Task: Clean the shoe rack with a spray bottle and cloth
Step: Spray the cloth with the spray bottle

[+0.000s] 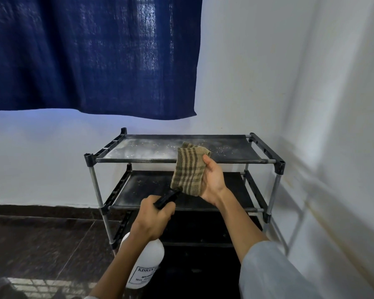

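A black shoe rack (pixel 266 161) with metal posts stands in the room's corner, its shelves empty and dusty, the top one speckled with droplets. My left hand (pixel 153 219) grips the black trigger head of a white spray bottle (pixel 146 266), the nozzle pointing at the cloth. My right hand (pixel 212 180) holds a folded tan cloth (pixel 188 169) with dark stripes upright in front of the rack's top and middle shelves. The nozzle tip sits just at the cloth's lower edge.
A dark blue curtain (pixel 91 55) hangs above and left of the rack. White walls (pixel 311 83) meet in a corner at the right. The floor (pixel 41 244) is dark reddish tile with a dark skirting along the wall.
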Motion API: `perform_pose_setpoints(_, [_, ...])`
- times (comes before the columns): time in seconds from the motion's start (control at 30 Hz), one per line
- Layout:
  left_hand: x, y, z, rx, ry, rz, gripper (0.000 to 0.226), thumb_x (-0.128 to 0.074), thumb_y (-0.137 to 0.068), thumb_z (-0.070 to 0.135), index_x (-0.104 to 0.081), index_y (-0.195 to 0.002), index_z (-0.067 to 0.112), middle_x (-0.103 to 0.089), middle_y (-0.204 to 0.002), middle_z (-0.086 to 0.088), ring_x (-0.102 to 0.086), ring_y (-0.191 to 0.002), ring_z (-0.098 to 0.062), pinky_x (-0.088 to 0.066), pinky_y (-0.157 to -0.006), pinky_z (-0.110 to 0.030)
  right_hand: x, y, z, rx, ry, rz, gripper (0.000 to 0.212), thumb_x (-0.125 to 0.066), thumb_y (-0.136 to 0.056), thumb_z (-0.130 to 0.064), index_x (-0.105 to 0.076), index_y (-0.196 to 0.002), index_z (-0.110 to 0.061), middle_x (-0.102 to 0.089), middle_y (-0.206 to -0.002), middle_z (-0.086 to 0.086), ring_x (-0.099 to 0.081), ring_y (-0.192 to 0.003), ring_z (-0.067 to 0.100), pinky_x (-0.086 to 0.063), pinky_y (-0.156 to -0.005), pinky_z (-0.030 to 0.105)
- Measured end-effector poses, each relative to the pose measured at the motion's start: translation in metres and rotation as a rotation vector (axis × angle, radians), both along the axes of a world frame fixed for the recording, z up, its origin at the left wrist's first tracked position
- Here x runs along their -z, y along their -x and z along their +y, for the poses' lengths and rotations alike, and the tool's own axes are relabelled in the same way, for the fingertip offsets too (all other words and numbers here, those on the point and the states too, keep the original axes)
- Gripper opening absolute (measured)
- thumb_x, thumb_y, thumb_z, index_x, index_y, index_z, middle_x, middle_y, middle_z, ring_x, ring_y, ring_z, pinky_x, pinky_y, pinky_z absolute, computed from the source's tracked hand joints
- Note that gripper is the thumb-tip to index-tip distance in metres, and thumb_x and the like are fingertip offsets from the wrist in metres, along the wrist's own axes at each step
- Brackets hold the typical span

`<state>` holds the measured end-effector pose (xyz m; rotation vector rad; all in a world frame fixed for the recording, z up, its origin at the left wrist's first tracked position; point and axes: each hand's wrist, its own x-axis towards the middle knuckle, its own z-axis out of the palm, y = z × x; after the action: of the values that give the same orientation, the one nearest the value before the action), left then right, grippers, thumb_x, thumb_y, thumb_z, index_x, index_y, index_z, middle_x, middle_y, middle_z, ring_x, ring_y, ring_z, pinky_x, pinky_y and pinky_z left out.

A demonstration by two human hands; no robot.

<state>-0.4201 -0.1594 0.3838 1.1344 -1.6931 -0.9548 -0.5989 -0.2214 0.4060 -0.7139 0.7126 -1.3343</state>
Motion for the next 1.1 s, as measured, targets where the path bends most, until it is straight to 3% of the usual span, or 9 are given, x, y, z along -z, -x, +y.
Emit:
perform_pose_setpoints(0.17, [-0.007,-0.001,0.000,-0.030,-0.001,0.115,0.056,-0.054,-0.064,0.038,-0.056,-0.079,-0.016,-0.056,-0.070,-0.023,-0.045,-0.054,-0.026,-0.038,-0.042,-0.029,0.000,0.000,0.000,-0.012,-0.013,0.019,0.055,-0.030,-0.096,-0.047,-0.053,-0.131,-0.012,-0.057,-0.130,0.015,-0.052,-0.121,0.033,-0.034,-0.106,0.053])
perform_pose_setpoints(0.33, [-0.016,0.003,-0.002,-0.022,-0.021,0.071,0.044,-0.052,-0.064,0.029,-0.050,-0.065,-0.015,-0.050,-0.060,-0.019,-0.036,-0.038,-0.022,-0.030,-0.040,-0.030,0.002,-0.006,0.004,-0.028,-0.008,0.025,0.055,-0.029,-0.096,-0.046,-0.053,-0.131,-0.010,-0.057,-0.130,0.015,-0.052,-0.122,0.032,-0.038,-0.103,0.048])
perform_pose_setpoints(0.43, [-0.023,0.003,-0.003,-0.088,0.020,0.152,0.039,-0.051,-0.066,0.026,-0.050,-0.066,-0.014,-0.048,-0.058,-0.021,-0.037,-0.043,-0.024,-0.032,-0.044,-0.033,0.007,-0.010,0.006,-0.025,-0.014,0.029,0.057,-0.029,-0.095,-0.047,-0.053,-0.131,-0.009,-0.057,-0.131,0.017,-0.052,-0.122,0.034,-0.038,-0.104,0.051])
perform_pose_setpoints(0.53, [-0.034,0.003,-0.004,-0.064,0.023,0.189,0.049,-0.054,-0.063,0.032,-0.055,-0.078,-0.014,-0.052,-0.070,-0.036,-0.040,-0.041,-0.025,-0.036,-0.038,-0.027,0.009,-0.012,0.010,-0.038,0.000,0.037,0.058,-0.027,-0.096,-0.047,-0.055,-0.129,-0.008,-0.058,-0.127,0.019,-0.056,-0.116,0.035,-0.042,-0.099,0.053])
perform_pose_setpoints(0.6, [-0.039,0.004,-0.004,-0.026,0.022,0.146,0.056,-0.053,-0.056,0.040,-0.055,-0.074,-0.014,-0.051,-0.071,-0.038,-0.040,-0.039,-0.025,-0.035,-0.039,-0.028,0.008,-0.014,0.013,-0.047,0.006,0.044,0.056,-0.027,-0.097,-0.046,-0.058,-0.125,-0.008,-0.062,-0.121,0.019,-0.061,-0.108,0.033,-0.048,-0.090,0.050])
perform_pose_setpoints(0.7, [-0.038,0.009,-0.003,-0.031,0.025,0.074,0.049,-0.052,-0.058,0.038,-0.053,-0.061,-0.011,-0.051,-0.057,-0.031,-0.037,-0.036,-0.021,-0.030,-0.042,-0.031,0.006,-0.017,0.015,-0.051,0.013,0.073,0.056,-0.028,-0.097,-0.046,-0.059,-0.123,-0.007,-0.063,-0.120,0.018,-0.059,-0.109,0.033,-0.047,-0.093,0.048])
perform_pose_setpoints(0.8, [-0.034,0.008,-0.002,-0.087,0.028,0.075,0.043,-0.050,-0.067,0.030,-0.045,-0.059,-0.012,-0.041,-0.042,-0.007,-0.035,-0.038,-0.020,-0.031,-0.044,-0.034,0.004,-0.018,0.015,-0.061,0.015,0.058,0.056,-0.028,-0.096,-0.046,-0.059,-0.123,-0.008,-0.063,-0.122,0.017,-0.058,-0.112,0.032,-0.046,-0.094,0.047])
perform_pose_setpoints(0.97, [-0.034,-0.001,0.002,-0.118,-0.015,0.118,0.045,-0.051,-0.070,0.029,-0.056,-0.084,-0.013,-0.053,-0.072,-0.016,-0.043,-0.053,-0.027,-0.040,-0.038,-0.027,0.010,-0.014,0.012,-0.037,0.010,0.005,0.056,-0.029,-0.096,-0.047,-0.055,-0.129,-0.010,-0.059,-0.128,0.016,-0.054,-0.119,0.033,-0.038,-0.103,0.052])
perform_pose_setpoints(1.1, [-0.030,-0.008,0.001,-0.127,-0.037,0.155,0.036,-0.056,-0.079,0.022,-0.056,-0.087,-0.013,-0.053,-0.077,-0.018,-0.043,-0.056,-0.029,-0.041,-0.038,-0.024,0.014,-0.013,0.012,0.036,-0.036,0.018,0.050,-0.031,-0.098,-0.046,-0.059,-0.121,-0.012,-0.061,-0.124,0.015,-0.057,-0.115,0.031,-0.041,-0.100,0.051])
